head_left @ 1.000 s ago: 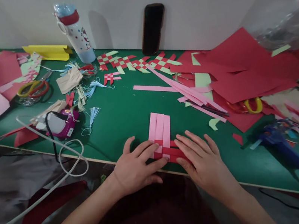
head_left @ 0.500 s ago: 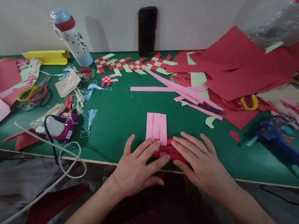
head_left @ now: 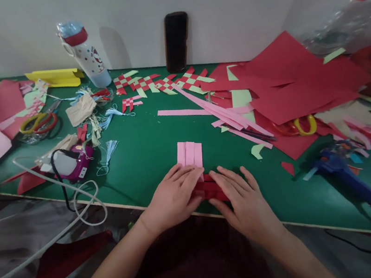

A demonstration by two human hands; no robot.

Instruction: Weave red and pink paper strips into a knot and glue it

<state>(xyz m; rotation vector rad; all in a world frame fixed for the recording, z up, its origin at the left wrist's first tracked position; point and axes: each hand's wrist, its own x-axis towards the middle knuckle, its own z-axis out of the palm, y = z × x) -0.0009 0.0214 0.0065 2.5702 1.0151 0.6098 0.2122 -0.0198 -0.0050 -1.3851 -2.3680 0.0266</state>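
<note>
Pink paper strips lie side by side near the table's front edge, their near ends running under my left hand. Red paper strips cross them at that end. My left hand is closed on the crossing, its fingers drawn together over the pink and red paper. My right hand holds the right end of the red strips, with fingertips on the far edge and the thumb at the near edge. Just where the strips cross is hidden under my left fingers.
Loose pink strips and red paper sheets lie to the right. A blue glue gun rests at the right, scissors at the left. Woven paper pieces, a bottle and a phone are at the back.
My left hand's spread fingers have drawn together over the crossing of the strips. My right hand keeps its place on the red strips. The whole view has shifted slightly.
</note>
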